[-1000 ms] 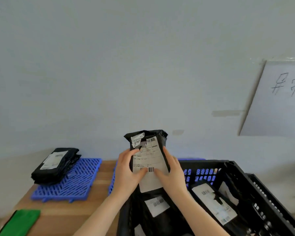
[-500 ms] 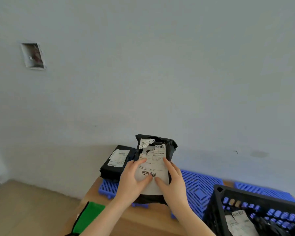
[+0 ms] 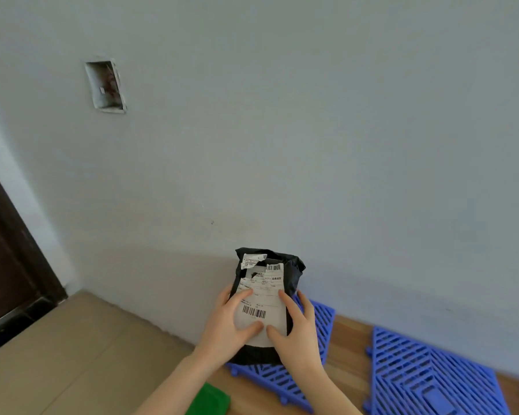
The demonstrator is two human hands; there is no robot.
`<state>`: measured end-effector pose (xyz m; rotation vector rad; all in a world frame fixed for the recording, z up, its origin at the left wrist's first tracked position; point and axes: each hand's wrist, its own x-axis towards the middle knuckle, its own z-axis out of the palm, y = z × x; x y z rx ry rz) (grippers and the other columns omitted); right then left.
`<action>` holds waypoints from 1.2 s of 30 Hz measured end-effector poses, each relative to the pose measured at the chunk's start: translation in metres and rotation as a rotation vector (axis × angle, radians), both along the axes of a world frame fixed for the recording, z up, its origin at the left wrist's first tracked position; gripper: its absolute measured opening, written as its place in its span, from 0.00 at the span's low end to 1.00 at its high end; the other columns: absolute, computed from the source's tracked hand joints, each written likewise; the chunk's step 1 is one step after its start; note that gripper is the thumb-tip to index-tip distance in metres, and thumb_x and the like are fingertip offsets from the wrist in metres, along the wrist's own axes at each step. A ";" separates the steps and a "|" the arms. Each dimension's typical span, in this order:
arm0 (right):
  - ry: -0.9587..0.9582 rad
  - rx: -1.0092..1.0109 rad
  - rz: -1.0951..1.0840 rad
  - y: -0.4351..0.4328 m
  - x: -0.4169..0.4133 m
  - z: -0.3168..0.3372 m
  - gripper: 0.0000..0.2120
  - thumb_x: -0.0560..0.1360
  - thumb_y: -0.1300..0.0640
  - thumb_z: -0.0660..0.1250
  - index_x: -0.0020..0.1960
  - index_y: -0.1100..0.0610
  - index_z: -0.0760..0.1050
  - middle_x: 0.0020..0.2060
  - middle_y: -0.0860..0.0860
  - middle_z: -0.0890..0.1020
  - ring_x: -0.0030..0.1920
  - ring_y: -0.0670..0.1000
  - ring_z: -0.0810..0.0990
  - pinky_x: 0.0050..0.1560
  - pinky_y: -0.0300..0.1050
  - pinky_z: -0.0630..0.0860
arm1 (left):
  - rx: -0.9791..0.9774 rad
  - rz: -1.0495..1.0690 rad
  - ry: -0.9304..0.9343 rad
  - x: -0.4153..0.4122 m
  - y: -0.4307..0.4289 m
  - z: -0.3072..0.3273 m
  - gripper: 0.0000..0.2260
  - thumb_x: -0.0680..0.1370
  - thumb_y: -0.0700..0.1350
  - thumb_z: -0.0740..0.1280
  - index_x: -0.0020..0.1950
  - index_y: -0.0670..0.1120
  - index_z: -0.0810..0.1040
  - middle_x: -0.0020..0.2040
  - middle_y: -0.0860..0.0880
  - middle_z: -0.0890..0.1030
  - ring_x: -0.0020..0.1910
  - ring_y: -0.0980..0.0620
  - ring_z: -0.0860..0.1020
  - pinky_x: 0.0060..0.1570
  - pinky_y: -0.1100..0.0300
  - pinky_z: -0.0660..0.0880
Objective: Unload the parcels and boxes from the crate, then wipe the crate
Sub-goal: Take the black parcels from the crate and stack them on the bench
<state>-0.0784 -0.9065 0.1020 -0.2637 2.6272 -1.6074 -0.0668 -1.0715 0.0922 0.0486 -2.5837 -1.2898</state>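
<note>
At the far left a dark door [image 3: 9, 265] stands by the tan floor [image 3: 57, 354], and higher up a small rectangular recess [image 3: 105, 85] is cut into the pale wall [image 3: 312, 130]. A green object [image 3: 210, 399] shows at the bottom edge, on the near left end of the wooden table [image 3: 348, 348].

Your left grip [image 3: 228, 324] is closed on the black parcel [image 3: 294, 277], with the thumb lying across its white label [image 3: 261, 298] and the fingers wrapped round the left edge. You hold the parcel upright over the left blue grid mat [image 3: 324, 319], near the wall. Whether its bottom touches the mat cannot be told.

Your right grip [image 3: 297, 333] is also closed on the parcel, thumb pressed on the label beside the other thumb, fingers round the right edge. A second blue grid mat [image 3: 426, 378] lies on the table further right, just apart from the first.
</note>
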 end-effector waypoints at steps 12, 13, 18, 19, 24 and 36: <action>-0.142 0.060 -0.171 -0.078 -0.087 -0.063 0.30 0.74 0.61 0.70 0.72 0.51 0.64 0.73 0.47 0.60 0.71 0.45 0.62 0.45 0.15 0.64 | -0.036 -0.147 -0.047 -0.109 -0.076 -0.069 0.25 0.70 0.49 0.77 0.64 0.53 0.73 0.72 0.61 0.60 0.69 0.60 0.66 0.63 0.69 0.69; -0.155 0.066 -0.185 -0.084 -0.095 -0.067 0.30 0.74 0.61 0.70 0.73 0.51 0.64 0.73 0.47 0.60 0.71 0.45 0.61 0.44 0.15 0.63 | -0.035 -0.165 -0.058 -0.119 -0.082 -0.074 0.24 0.70 0.49 0.77 0.64 0.53 0.73 0.71 0.62 0.60 0.69 0.59 0.67 0.63 0.67 0.70; -0.245 0.048 -0.256 -0.109 -0.129 -0.088 0.27 0.75 0.64 0.65 0.73 0.53 0.64 0.74 0.47 0.58 0.64 0.40 0.62 0.42 0.20 0.69 | -0.023 -0.253 -0.112 -0.165 -0.104 -0.098 0.23 0.71 0.49 0.76 0.64 0.52 0.74 0.75 0.58 0.59 0.72 0.56 0.65 0.65 0.59 0.72; -0.262 0.049 -0.271 -0.113 -0.134 -0.092 0.27 0.75 0.65 0.64 0.73 0.53 0.64 0.74 0.47 0.57 0.63 0.40 0.61 0.41 0.21 0.70 | -0.023 -0.274 -0.122 -0.172 -0.106 -0.104 0.23 0.71 0.49 0.76 0.64 0.51 0.74 0.76 0.58 0.58 0.73 0.57 0.64 0.65 0.62 0.71; -0.301 0.120 -0.303 -0.122 -0.155 -0.108 0.31 0.75 0.66 0.63 0.75 0.52 0.61 0.75 0.46 0.53 0.64 0.40 0.59 0.44 0.21 0.70 | 0.003 -0.350 -0.164 -0.197 -0.113 -0.125 0.25 0.70 0.48 0.76 0.65 0.48 0.75 0.76 0.57 0.56 0.73 0.61 0.60 0.59 0.83 0.58; -0.293 0.146 -0.276 -0.117 -0.169 -0.109 0.30 0.76 0.63 0.64 0.75 0.47 0.60 0.76 0.45 0.51 0.66 0.42 0.62 0.45 0.23 0.71 | -0.085 -0.338 -0.175 -0.216 -0.114 -0.128 0.25 0.71 0.52 0.76 0.66 0.51 0.74 0.77 0.56 0.57 0.72 0.58 0.62 0.67 0.63 0.66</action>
